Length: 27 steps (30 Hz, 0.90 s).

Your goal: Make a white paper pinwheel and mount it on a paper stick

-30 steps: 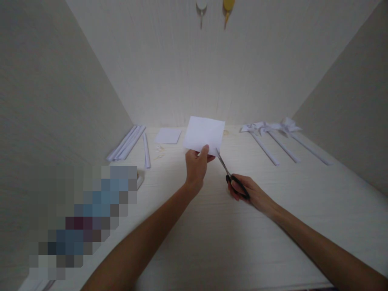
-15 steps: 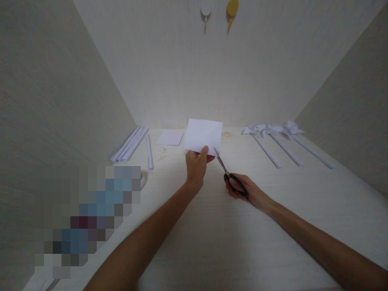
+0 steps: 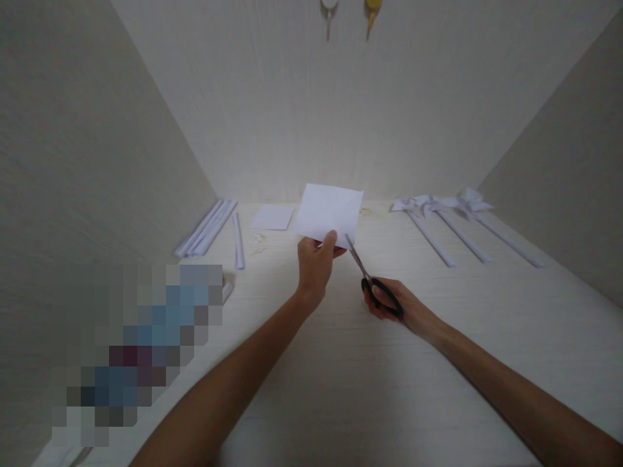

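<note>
White paper square (image 3: 329,211) held up above the pale wood-grain counter (image 3: 370,389), pinched at its lower edge by the left hand (image 3: 315,266), thumb on the near face, fingers curled behind. Just right of that thumb, black-handled scissors (image 3: 370,279) meeting the square's lower right corner, blades nearly together at the paper edge, tips aimed up and left. Right hand (image 3: 396,303) closed through the black handle loops, below and right of the paper square, resting low near the counter.

Left of the paper square, lying flat: a second smaller white sheet (image 3: 272,217), then a single rolled paper stick (image 3: 238,240), then a bundle of rolled paper sticks (image 3: 207,227) against the left wall. Between the sheet and the left hand, a few small pale bits (image 3: 260,245), too small to tell what. Right of the paper square, three paper pinwheels on sticks (image 3: 448,224), heads toward the back wall, well apart from both hands. High above the paper square, two hanging objects on the back wall, one pale (image 3: 328,10), one yellow (image 3: 372,10).
</note>
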Motion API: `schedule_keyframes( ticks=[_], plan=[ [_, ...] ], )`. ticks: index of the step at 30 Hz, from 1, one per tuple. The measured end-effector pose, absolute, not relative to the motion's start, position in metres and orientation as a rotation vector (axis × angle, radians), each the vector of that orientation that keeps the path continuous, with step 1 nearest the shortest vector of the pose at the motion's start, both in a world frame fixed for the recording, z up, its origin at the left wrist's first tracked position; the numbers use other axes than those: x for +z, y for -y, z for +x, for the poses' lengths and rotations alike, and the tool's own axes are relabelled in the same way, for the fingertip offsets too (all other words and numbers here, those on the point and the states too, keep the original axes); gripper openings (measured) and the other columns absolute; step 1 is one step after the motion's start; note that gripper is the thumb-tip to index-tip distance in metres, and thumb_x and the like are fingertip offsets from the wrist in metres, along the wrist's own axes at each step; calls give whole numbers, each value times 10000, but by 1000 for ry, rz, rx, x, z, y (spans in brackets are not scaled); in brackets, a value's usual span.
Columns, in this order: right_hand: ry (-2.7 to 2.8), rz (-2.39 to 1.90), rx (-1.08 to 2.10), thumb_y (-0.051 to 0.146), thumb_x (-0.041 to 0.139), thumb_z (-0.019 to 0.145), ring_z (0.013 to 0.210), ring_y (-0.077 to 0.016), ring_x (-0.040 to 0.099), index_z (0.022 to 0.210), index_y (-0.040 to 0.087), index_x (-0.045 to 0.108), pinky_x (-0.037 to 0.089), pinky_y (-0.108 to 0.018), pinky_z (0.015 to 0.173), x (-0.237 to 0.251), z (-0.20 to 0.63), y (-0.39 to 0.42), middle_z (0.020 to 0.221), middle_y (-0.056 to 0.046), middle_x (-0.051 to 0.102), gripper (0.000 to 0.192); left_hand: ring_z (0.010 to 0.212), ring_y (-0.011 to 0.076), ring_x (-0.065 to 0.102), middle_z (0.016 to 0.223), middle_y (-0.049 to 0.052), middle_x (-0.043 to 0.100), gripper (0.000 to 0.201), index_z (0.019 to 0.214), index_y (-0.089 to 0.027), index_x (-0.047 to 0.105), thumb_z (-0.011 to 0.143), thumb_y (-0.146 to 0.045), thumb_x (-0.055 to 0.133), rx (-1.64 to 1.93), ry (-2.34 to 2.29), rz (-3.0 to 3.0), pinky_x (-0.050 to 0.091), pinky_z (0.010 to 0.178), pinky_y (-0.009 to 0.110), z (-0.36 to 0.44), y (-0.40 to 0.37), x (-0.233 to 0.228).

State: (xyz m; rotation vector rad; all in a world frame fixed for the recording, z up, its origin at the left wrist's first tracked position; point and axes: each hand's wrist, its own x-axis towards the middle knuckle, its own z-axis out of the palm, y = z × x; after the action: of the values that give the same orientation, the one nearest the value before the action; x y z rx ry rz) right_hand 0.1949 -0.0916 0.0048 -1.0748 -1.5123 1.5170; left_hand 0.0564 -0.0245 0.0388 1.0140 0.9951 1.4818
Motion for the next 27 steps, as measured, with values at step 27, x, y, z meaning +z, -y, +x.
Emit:
schedule_keyframes(
  ticks=[27],
  plan=[
    [1614,-1111,1430,597,405,749,394,-46,265,643,161,428,162,-204,356,5,195,91,506,39,402,449,529,123,605,531,-4,611,142,580,-115,608,653,-236,589,1462,-997,1113,533,558,264,55,26,43]
  ],
)
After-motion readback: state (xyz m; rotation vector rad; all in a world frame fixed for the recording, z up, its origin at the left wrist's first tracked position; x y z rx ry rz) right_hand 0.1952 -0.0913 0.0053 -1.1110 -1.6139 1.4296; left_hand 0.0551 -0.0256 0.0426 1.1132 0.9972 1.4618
